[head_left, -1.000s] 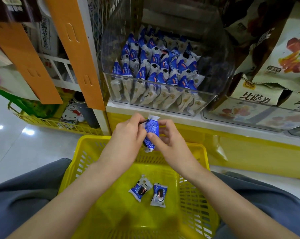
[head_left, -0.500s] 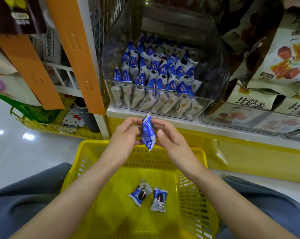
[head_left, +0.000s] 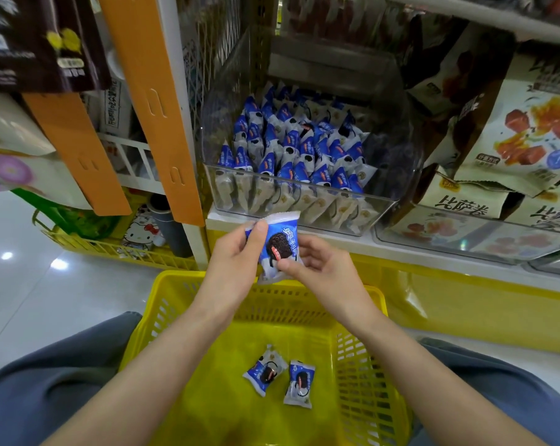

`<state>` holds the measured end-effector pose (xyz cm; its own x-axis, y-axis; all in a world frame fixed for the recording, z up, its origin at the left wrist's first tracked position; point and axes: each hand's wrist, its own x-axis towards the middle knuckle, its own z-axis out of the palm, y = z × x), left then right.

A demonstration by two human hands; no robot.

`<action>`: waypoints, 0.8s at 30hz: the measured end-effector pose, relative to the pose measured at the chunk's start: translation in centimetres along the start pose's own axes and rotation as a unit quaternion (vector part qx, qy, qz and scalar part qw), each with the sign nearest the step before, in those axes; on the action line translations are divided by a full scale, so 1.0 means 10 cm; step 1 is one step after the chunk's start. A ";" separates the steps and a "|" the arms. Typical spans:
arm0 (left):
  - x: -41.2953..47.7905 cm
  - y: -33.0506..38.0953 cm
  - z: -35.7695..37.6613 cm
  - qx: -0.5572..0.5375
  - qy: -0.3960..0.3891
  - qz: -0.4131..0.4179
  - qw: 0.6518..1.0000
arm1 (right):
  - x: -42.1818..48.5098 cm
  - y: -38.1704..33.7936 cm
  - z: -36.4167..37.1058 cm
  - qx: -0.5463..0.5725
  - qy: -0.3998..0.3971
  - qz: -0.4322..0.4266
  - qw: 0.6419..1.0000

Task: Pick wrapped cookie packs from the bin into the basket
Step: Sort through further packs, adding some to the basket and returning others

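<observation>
Our left hand (head_left: 237, 252) and right hand (head_left: 317, 262) each pinch an edge of the cookie pack (head_left: 280, 246) right over the far rim of the basket (head_left: 336, 286), below the bin (head_left: 381, 210), so letting go here could, we judge, tip it outside

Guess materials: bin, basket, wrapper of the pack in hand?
Bin: clear rigid plastic, glossy; packs show through its front wall. Basket: yellow moulded plastic, slotted walls, slight sheen. Held pack: thin glossy printed film, probably plastic; crimped ends and wrinkles suggest it.
</observation>
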<state>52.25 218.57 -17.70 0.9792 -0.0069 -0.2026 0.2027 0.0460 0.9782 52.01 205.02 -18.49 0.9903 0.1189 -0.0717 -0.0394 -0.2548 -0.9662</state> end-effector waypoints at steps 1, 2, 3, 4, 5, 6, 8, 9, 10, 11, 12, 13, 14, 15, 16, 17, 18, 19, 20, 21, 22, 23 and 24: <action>0.01 0.03 -0.02 0.004 0.006 0.005 1.000 | 0.00 -0.03 -0.01 0.005 0.000 -0.008 1.000; 0.02 0.07 -0.05 0.011 0.013 0.017 1.000 | 0.00 -0.06 -0.02 0.006 0.000 -0.017 1.000; 0.04 0.12 -0.08 0.022 0.020 0.038 0.999 | 0.00 -0.09 -0.02 0.004 0.001 -0.026 1.000; 0.06 0.18 -0.12 0.038 0.025 0.068 0.997 | -0.01 -0.13 -0.02 -0.001 0.002 -0.035 0.999; 0.08 0.24 -0.15 0.059 0.027 0.101 0.993 | -0.01 -0.17 -0.01 -0.003 0.004 -0.043 0.999; 0.11 0.31 -0.18 0.083 0.025 0.131 0.988 | -0.02 -0.20 0.01 0.001 0.008 -0.049 0.999; 0.16 0.43 -0.23 0.131 0.017 0.177 0.975 | -0.02 -0.31 0.02 0.025 0.010 -0.056 0.998; 0.19 0.48 -0.25 0.150 0.016 0.195 0.969 | 0.01 -0.38 0.01 0.036 0.009 -0.060 0.998; 0.21 0.53 -0.27 0.165 0.020 0.213 0.963 | 0.05 -0.45 -0.03 0.046 0.013 -0.064 0.997; 0.24 0.58 -0.30 0.179 0.030 0.230 0.956 | 0.12 -0.52 -0.07 0.054 0.024 -0.069 0.996; 0.26 0.61 -0.32 0.201 0.045 0.251 0.946 | 0.20 -0.59 -0.13 0.063 0.046 -0.071 0.994; 0.30 0.64 -0.34 0.234 0.064 0.276 0.930 | 0.30 -0.65 -0.18 0.066 0.078 -0.069 0.992; 0.33 0.67 -0.35 0.276 0.077 0.301 0.910 | 0.43 -0.72 -0.23 0.059 0.111 -0.070 0.990; 0.38 0.68 -0.36 0.323 0.078 0.321 0.887 | 0.58 -0.77 -0.27 0.040 0.137 -0.073 0.987; 0.41 0.68 -0.36 0.375 0.067 0.333 0.863 | 0.76 -0.82 -0.29 0.013 0.158 -0.076 0.985; 0.45 0.67 -0.36 0.426 0.049 0.337 0.838 | 0.96 -0.86 -0.30 -0.013 0.175 -0.073 0.982; 0.49 0.65 -0.36 0.472 0.029 0.334 0.816 | 1.19 -0.88 -0.31 -0.030 0.191 -0.063 0.979; 0.52 0.62 -0.36 0.509 0.012 0.330 0.795 | 1.42 -0.90 -0.30 -0.048 0.204 -0.048 0.977; 0.54 0.59 -0.36 0.537 0.001 0.329 0.777 | 1.63 -0.91 -0.28 -0.071 0.212 -0.037 0.974; 0.55 0.58 -0.37 0.555 -0.006 0.331 0.763 | 1.82 -0.92 -0.25 -0.090 0.213 -0.039 0.972; 0.56 0.58 -0.37 0.563 -0.010 0.334 0.756 | 1.99 -0.91 -0.20 -0.108 0.208 -0.049 0.971; 0.56 0.58 -0.38 0.564 -0.012 0.338 0.753 | 2.14 -0.89 -0.15 -0.128 0.204 -0.052 0.969; 0.57 0.58 -0.39 0.564 -0.012 0.345 0.750 | 2.27 -0.88 -0.11 -0.155 0.202 -0.049 0.966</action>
<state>59.04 222.73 -13.36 0.8495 -0.3884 0.3572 -0.4918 -0.8280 0.2693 74.98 208.93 -11.33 0.9609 -0.2116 0.1788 0.0361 -0.5442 -0.8382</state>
